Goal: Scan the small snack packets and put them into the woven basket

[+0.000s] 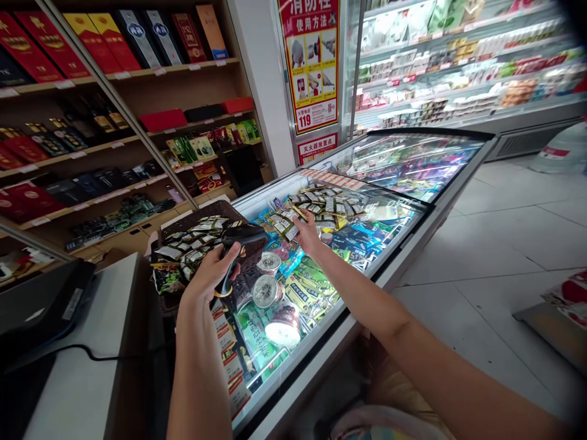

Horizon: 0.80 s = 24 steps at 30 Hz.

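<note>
My left hand (215, 269) is wrapped round the handle of a black barcode scanner (243, 233), whose head points to the right above the freezer. In my right hand (308, 233) is a small snack packet (284, 223), pinched at its edge. Just beyond that hand lies a pile of similar packets (337, 201) on the freezer's glass top. Left of the scanner, a dark brown woven basket (229, 211) holds more of these packets (188, 247). The scanner hides part of the basket's right side.
Under the glass of the chest freezer (321, 318) are round tubs (266, 291) and bagged ice treats. A counter (87, 366) with a black device (46, 305) stands at the left. Shelves of boxes and bottles (105, 131) line the wall; tiled floor (440, 256) lies right.
</note>
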### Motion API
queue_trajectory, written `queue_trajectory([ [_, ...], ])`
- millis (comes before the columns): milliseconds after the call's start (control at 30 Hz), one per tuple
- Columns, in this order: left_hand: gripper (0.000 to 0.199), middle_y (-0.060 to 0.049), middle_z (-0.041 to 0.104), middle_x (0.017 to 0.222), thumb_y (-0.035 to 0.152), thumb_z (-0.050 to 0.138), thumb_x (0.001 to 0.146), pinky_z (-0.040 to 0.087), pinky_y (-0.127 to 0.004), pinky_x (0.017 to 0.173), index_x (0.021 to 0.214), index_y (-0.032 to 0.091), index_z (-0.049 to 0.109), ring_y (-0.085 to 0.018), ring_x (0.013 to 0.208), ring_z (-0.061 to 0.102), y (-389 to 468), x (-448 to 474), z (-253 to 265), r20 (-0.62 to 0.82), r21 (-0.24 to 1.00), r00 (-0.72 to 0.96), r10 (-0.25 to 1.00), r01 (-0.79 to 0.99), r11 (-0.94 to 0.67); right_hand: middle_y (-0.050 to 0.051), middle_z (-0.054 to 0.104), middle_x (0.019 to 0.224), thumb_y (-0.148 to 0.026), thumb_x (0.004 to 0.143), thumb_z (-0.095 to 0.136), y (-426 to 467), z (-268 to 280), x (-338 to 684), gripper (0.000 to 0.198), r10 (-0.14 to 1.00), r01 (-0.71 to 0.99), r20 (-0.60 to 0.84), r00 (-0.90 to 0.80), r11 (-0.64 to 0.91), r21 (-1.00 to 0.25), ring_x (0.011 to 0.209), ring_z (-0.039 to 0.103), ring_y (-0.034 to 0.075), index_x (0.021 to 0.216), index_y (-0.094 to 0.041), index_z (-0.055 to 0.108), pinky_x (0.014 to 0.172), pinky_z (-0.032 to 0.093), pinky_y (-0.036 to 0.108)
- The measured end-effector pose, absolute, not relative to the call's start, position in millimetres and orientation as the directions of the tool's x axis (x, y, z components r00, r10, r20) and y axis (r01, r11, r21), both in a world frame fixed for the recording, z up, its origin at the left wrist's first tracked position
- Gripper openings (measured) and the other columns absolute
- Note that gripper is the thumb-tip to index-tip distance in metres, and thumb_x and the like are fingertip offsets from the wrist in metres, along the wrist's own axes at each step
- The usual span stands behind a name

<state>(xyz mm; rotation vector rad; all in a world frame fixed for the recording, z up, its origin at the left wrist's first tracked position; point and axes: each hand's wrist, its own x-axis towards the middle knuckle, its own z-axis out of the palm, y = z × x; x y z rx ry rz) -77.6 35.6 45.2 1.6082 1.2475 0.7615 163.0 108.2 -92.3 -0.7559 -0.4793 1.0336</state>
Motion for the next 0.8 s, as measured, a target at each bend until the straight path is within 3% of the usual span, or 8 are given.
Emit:
queue_trajectory([
  [267,0.065,0.001,0.058,0.067,0.079,0.073,0.063,0.034,-0.023,0.042,0.083,0.018,0.060,-0.010,0.046,0.049,33.1,-76.4,48.2,-0.051,0.935,0.290,0.956,0.349,-0.056,-0.003,0.068,0.100,-0.037,0.071,0.077,104.5,-85.5,159.6,0.051,0.904,-0.652,-0.035,0.426,0.280,-0.704,0.083,0.067,0.018,0.113,-0.032,0.047,0.068,0.058,0.033],
  [467,0.064,0.001,0.057,0.061,0.079,0.070,0.066,0.035,-0.023,0.045,0.083,0.019,0.060,-0.012,0.048,0.049,37.6,-81.3,45.1,-0.057,0.927,0.282,0.958,0.370,-0.054,-0.004,0.066,0.099,-0.028,0.072,0.070,105.4,-85.1,161.3,0.048,0.908,-0.678,-0.091,0.410,0.236,-0.696,0.082,0.066,0.016,0.112,-0.032,0.044,0.067,0.058,0.029],
  [633,0.059,0.001,0.055,0.053,0.078,0.068,0.069,0.033,-0.024,0.044,0.080,0.021,0.056,-0.014,0.044,0.048,39.3,-95.5,49.6,-0.052,0.924,0.214,0.975,0.381,-0.034,-0.002,0.064,0.101,-0.013,0.072,0.065,107.6,-76.3,173.7,0.074,0.859,-0.704,-0.127,0.496,0.312,-0.638,0.080,0.067,0.013,0.134,-0.036,0.031,0.074,0.060,0.028],
  [733,0.056,0.000,0.055,0.053,0.076,0.068,0.071,0.033,-0.025,0.044,0.080,0.021,0.058,-0.015,0.045,0.048,40.7,-111.7,52.9,-0.009,0.933,0.184,0.983,0.355,-0.058,-0.005,0.066,0.095,-0.015,0.074,0.068,100.1,-73.2,181.8,0.084,0.880,-0.631,-0.022,0.475,0.323,-0.705,0.078,0.069,0.012,0.142,-0.038,0.025,0.081,0.061,0.031],
  [800,0.056,-0.001,0.057,0.055,0.076,0.068,0.071,0.035,-0.026,0.045,0.081,0.021,0.061,-0.015,0.047,0.049,41.3,-124.5,54.3,0.003,0.942,0.156,0.988,0.331,-0.055,-0.006,0.066,0.083,-0.018,0.076,0.069,92.6,-74.9,181.9,0.080,0.913,-0.547,0.019,0.408,0.261,-0.795,0.070,0.070,0.014,0.143,-0.037,0.030,0.076,0.062,0.034],
])
